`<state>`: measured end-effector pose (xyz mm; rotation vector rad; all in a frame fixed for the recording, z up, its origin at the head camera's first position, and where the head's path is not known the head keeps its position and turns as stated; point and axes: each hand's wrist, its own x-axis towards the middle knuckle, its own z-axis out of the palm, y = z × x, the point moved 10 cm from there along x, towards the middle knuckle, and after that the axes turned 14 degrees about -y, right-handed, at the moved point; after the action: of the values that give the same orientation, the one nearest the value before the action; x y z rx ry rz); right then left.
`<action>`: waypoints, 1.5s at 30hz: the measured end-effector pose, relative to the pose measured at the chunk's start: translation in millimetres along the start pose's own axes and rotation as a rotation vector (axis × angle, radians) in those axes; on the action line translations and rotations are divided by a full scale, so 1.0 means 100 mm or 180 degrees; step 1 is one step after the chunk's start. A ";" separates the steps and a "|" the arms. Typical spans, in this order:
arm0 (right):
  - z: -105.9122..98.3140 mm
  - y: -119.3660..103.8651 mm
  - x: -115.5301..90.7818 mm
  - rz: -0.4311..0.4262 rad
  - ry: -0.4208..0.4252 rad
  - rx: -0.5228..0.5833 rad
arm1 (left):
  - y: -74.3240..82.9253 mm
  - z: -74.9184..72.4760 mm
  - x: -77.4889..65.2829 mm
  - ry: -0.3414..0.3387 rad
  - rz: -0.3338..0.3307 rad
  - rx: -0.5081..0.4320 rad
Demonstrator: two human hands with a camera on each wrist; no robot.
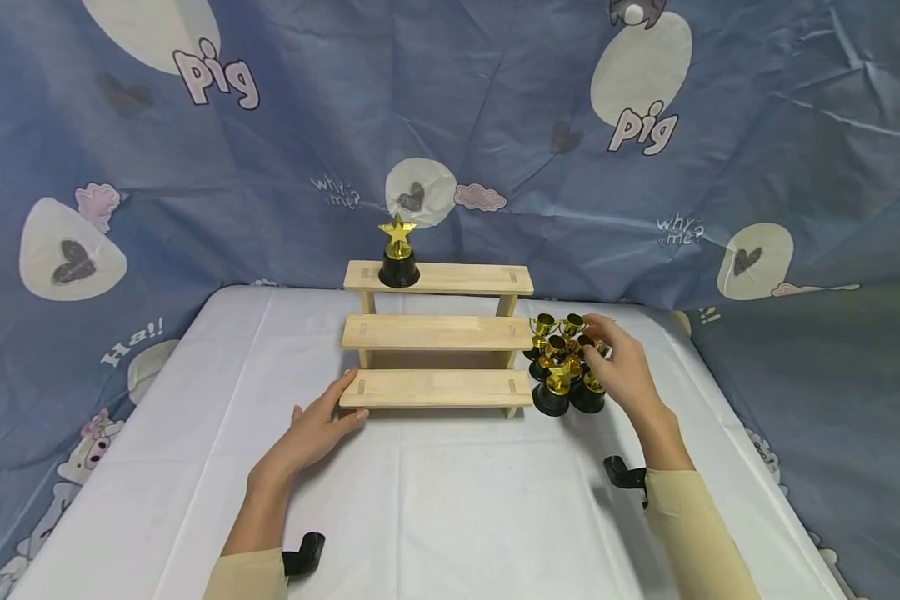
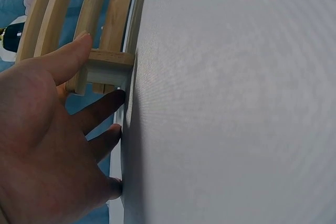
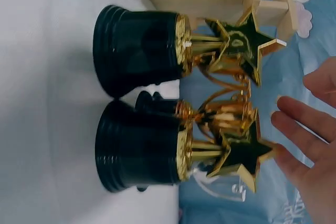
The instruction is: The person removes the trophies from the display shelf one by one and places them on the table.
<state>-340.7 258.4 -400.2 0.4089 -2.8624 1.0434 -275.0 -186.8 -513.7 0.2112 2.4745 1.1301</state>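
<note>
A three-step wooden shelf (image 1: 435, 333) stands on the white cloth. My left hand (image 1: 318, 425) grips the left end of its lowest step, thumb at the front edge and index finger toward the back; the other fingers extend below in the left wrist view. One gold star trophy (image 1: 398, 254) with a black base stands upright on the top step, left of centre. Right of the shelf, several small trophies (image 1: 553, 392) cluster, stars in front and two-handled cups behind. Above them hovers my right hand (image 1: 622, 362), fingers bent and apart from the thumb, close to the star tips (image 3: 244, 150), holding nothing.
A white cloth (image 1: 465, 500) covers the table around the shelf. Blue printed fabric (image 1: 495, 100) hangs behind and along both sides. Black wrist mounts (image 1: 305, 554) stick out from both cuffs.
</note>
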 end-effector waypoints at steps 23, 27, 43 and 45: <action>0.24 -0.45 0.21 -0.0402 -0.0139 0.0149 | 0.01 0.01 0.00 0.0022 0.0031 0.0017; 0.26 -0.54 0.25 -0.0482 -0.0140 0.0190 | 0.00 0.02 -0.01 0.0016 -0.0007 0.0021; 0.34 -0.89 0.42 -0.0676 -0.0161 0.0210 | 0.01 0.00 -0.03 0.0011 0.0024 -0.0003; 0.34 -0.93 0.43 -0.0728 -0.0167 0.0222 | 0.01 0.01 -0.03 0.0006 0.0025 -0.0017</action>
<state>-355.8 158.8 -361.9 0.7586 -2.7448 1.1063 -271.8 -186.5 -512.5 0.2188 2.4741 1.1404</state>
